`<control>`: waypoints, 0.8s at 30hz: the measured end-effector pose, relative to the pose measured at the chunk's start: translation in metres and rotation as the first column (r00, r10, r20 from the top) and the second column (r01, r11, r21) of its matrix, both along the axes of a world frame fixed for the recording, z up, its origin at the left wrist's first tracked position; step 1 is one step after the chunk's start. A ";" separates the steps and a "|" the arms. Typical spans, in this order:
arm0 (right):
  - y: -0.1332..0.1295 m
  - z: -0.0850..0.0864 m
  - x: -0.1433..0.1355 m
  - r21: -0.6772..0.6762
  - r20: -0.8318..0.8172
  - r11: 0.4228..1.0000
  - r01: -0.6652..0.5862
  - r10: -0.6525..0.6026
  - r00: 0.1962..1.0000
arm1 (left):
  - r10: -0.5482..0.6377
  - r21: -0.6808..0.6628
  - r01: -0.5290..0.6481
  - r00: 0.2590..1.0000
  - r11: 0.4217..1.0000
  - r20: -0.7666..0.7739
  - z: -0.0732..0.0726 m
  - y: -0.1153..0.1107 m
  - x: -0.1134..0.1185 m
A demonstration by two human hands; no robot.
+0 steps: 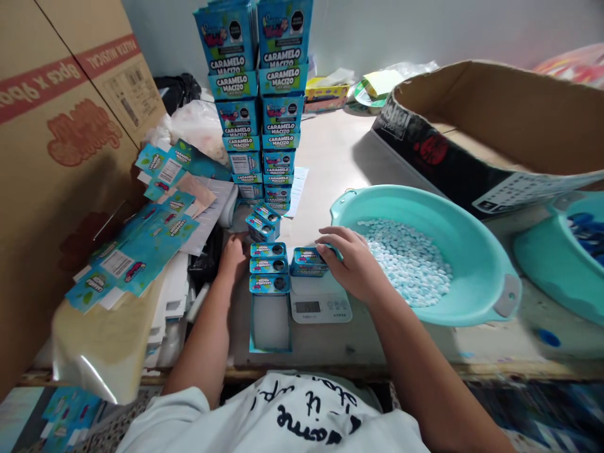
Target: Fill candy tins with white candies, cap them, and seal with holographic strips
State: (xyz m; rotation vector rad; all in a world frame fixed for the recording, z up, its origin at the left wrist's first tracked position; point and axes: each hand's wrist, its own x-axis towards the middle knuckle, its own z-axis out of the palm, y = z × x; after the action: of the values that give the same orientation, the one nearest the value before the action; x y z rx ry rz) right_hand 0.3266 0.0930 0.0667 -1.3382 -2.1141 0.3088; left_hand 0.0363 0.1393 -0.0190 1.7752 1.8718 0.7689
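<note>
Display box [271, 324]: three tins [262, 265] inside.
Scale [340, 313]: bears candy tin [307, 263]; hand pressure could skew reading.
Right hand [352, 259]: fingers spread, by that tin.
Left hand [233, 255]: beside loose tins [258, 228]; grip, can't tell.
Stacked cartons [283, 113]: tall; a nudge could topple them.

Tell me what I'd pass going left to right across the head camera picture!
Cardboard box → left hand → open blue box → scale → teal basin → teal tub at the right edge.
</note>
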 end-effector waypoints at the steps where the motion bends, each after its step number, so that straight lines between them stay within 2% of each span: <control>1: 0.000 0.000 0.000 0.006 -0.004 1.000 -0.002 0.002 1.000 | 0.001 0.006 -0.001 1.000 1.000 -0.001 0.000 0.000 0.000; 13: 0.000 0.005 0.000 0.018 -0.071 0.997 -0.072 0.073 0.995 | 0.011 0.022 -0.011 1.000 1.000 0.000 -0.003 -0.001 0.001; 19: 0.000 0.003 0.000 0.003 -0.062 1.000 -0.017 0.017 0.998 | 0.002 0.038 -0.002 1.000 0.999 0.005 -0.006 0.000 0.000; 24: 0.000 0.004 0.000 -0.020 -0.033 0.997 -0.076 0.076 0.997 | 0.009 0.047 -0.009 1.000 0.999 0.004 -0.009 0.001 0.000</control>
State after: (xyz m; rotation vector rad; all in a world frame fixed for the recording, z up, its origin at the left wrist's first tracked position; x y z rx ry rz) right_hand 0.3267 0.0934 0.0708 -1.2583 -2.1437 0.3831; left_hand 0.0365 0.1406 -0.0278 1.7940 1.8755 0.8253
